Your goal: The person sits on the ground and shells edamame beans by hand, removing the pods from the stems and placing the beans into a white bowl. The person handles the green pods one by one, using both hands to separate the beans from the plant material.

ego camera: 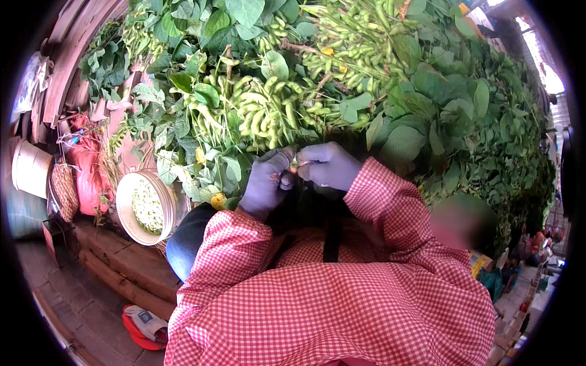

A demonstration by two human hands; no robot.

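Both of my hands wear thin greyish-purple gloves and meet in front of my chest. My left hand and my right hand pinch a small green soybean pod between their fingertips; most of it is hidden. Just beyond the fingers lies a dense bunch of plump green soybean pods on their stems. More pods hang on cut soybean plants farther out. To the left, a white plastic bucket leans toward me, with pale green shelled beans inside.
Leafy soybean plants are heaped across the front and right. At left are a red plastic bag, a woven basket, another white bucket and wooden planks. A red-and-white item lies on the tiled floor.
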